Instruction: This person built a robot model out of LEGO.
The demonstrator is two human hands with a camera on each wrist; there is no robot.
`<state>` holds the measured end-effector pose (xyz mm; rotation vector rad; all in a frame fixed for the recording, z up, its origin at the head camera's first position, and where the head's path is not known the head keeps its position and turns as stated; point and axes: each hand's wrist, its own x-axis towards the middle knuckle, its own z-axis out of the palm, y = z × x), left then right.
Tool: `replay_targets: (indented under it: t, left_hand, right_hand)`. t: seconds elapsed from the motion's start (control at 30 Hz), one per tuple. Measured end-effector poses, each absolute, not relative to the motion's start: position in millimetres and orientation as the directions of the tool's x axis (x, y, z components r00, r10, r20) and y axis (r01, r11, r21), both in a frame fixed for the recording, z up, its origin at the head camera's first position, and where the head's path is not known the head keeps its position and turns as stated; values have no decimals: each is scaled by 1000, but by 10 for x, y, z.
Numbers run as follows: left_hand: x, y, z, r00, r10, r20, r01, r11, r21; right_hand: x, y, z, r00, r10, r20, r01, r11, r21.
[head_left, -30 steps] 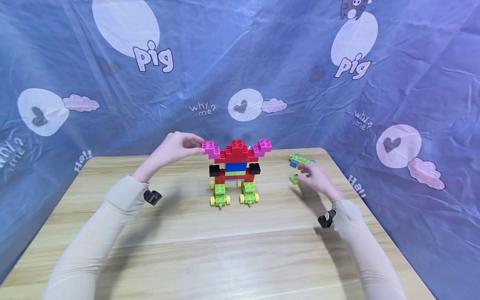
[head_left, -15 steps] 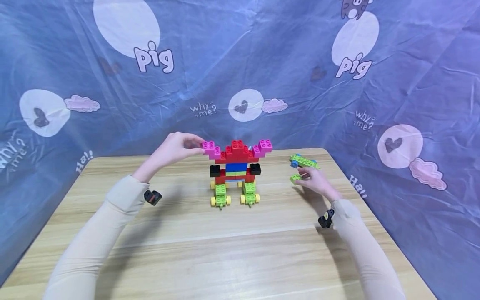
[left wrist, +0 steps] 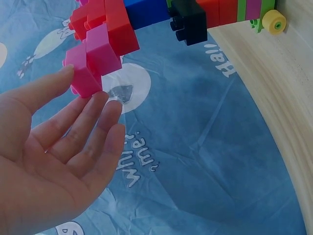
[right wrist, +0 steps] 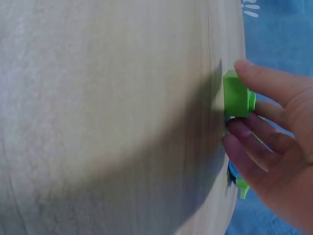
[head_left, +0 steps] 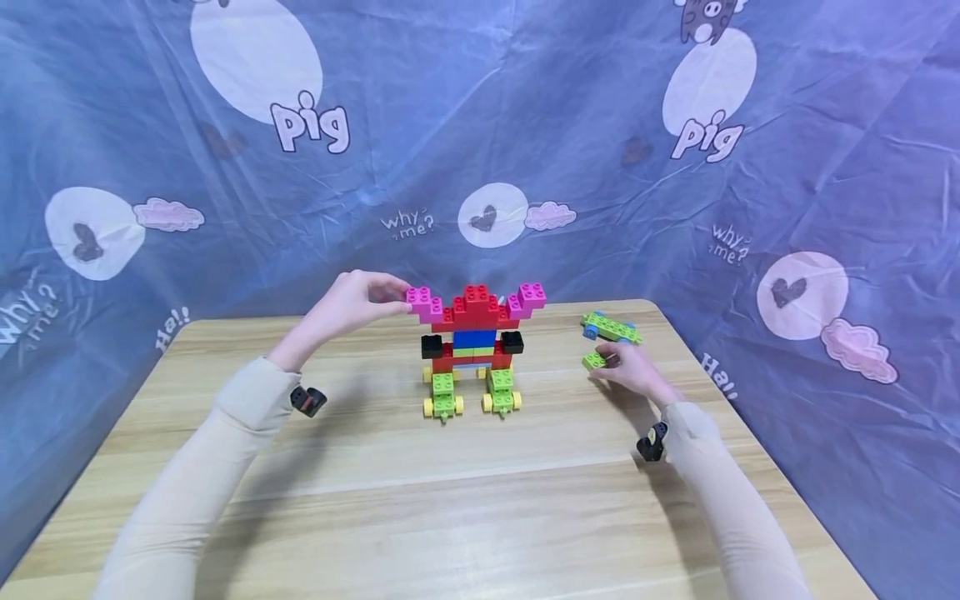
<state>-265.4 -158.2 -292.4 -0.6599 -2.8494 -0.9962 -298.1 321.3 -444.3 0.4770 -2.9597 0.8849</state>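
A toy-brick robot figure (head_left: 474,340) stands upright mid-table, with a red and blue body, black side bricks and green feet on yellow wheels. My left hand (head_left: 349,305) pinches the outer pink brick (left wrist: 81,73) of its raised left arm, thumb on one side and fingertips at the other. Over at the right, my right hand (head_left: 628,367) holds a small green brick (right wrist: 236,94) between thumb and fingers, low at the tabletop. Part of that brick is hidden by the fingers in the head view.
Just behind my right hand lies a long green brick base (head_left: 613,327) with blue wheels. The wooden table (head_left: 420,508) ends at a blue printed cloth (head_left: 390,150) that hangs behind it and on the sides.
My right hand has lowered slightly and its thumb and fingers have come together on the small green brick. The left hand stays at the pink brick.
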Motion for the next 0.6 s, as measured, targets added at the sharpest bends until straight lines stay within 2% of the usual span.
replay_targets:
  t: [0.6]
  left_hand:
    - [-2635, -1577, -2921, -903, 383, 193, 419, 691, 589]
  right_hand:
    - [-2988, 3225, -4482, -954, -262, 146, -300, 807, -509]
